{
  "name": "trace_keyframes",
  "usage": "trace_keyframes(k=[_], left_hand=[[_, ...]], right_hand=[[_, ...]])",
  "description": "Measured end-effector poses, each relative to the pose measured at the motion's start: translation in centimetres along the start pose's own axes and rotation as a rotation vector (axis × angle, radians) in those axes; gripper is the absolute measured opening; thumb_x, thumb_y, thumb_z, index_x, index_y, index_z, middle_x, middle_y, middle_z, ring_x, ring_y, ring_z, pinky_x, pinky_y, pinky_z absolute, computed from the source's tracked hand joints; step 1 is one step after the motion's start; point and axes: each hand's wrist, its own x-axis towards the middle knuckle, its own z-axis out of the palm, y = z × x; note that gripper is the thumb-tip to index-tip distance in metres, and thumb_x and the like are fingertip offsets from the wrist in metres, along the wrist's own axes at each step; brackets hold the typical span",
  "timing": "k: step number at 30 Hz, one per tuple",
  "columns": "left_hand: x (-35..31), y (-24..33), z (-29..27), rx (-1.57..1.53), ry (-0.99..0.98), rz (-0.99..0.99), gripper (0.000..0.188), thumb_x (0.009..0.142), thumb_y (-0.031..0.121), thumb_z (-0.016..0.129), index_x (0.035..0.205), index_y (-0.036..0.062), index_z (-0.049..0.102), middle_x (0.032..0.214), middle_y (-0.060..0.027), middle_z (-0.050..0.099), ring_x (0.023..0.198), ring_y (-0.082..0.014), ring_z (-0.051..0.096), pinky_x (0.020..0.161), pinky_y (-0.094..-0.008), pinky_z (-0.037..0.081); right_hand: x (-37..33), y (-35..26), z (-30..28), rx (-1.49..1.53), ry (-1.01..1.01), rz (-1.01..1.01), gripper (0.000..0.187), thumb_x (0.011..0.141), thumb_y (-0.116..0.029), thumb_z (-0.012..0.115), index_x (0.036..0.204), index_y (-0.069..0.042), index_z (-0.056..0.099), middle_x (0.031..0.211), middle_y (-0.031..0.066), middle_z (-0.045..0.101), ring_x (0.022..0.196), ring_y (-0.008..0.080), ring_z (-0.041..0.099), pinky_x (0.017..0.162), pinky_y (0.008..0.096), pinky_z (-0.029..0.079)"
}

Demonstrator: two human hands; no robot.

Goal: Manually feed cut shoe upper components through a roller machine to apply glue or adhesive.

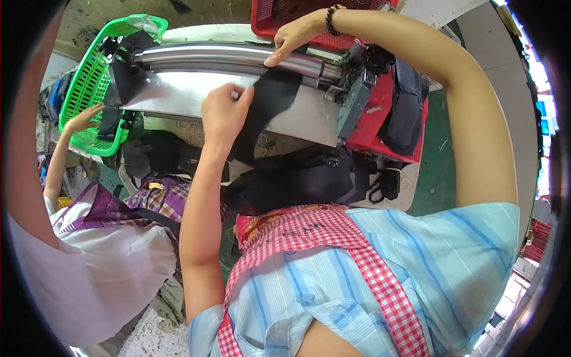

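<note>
My left hand (225, 113) is closed, thumb against curled fingers, at the left edge of a black sheet (275, 95). This limp sheet lies over the metal plate (184, 92) of a roller machine and hangs past its front edge. Its upper end meets the shiny metal rollers (202, 56). My right hand (295, 37), a beaded bracelet at its wrist, reaches over from the far side. One digit stretches down onto the rollers just above the sheet; the other fingers are bent and partly hidden. I see nothing held in it.
A green basket (89, 89) stands at the left, with a co-worker's hand (83, 119) by its edge. At the back is a red crate (259, 21). Black pieces (404, 113) lie on a red bin at the right. Dark material (291, 178) is heaped before me.
</note>
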Motion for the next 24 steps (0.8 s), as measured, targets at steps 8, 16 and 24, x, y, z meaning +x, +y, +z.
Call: trace_keyframes(k=[8, 16, 24], left_hand=[[-12.0, 0.0, 5.4, 0.186, -0.216, 0.654, 0.042, 0.068, 0.044, 0.08, 0.083, 0.0073, 0.064, 0.083, -0.0074, 0.061, 0.082, -0.0269, 0.058, 0.074, -0.0407, 0.044], [-13.8, -1.6, 7.7, -0.033, -0.203, 0.666, 0.018, 0.078, 0.02, 0.072, 0.089, 0.0062, 0.065, 0.087, -0.0085, 0.063, 0.08, -0.0251, 0.061, 0.071, -0.0382, 0.048], [-9.0, 0.2, -2.7, -0.405, -0.175, 0.222, 0.013, 0.085, 0.011, 0.07, 0.082, -0.0017, 0.067, 0.067, -0.0089, 0.064, 0.057, -0.0126, 0.059, 0.055, -0.028, 0.046]], right_hand=[[-0.3, 4.2, -2.5, 0.454, 0.067, -0.063, 0.05, 0.074, -0.045, 0.081, 0.073, -0.001, 0.058, 0.067, -0.002, 0.044, 0.062, 0.0116, 0.041, 0.054, 0.0345, 0.032], [-3.6, 6.9, -11.4, 0.547, 0.602, -0.2, 0.033, 0.075, -0.024, 0.078, 0.079, 0.002, 0.058, 0.088, 0.0095, 0.066, 0.085, 0.0203, 0.059, 0.065, 0.0396, 0.045], [-4.4, 4.7, -9.3, -0.26, 0.707, -0.514, 0.02, 0.075, -0.008, 0.05, 0.084, -0.009, 0.068, 0.073, 0.0151, 0.066, 0.069, 0.0302, 0.062, 0.063, 0.0396, 0.05]])
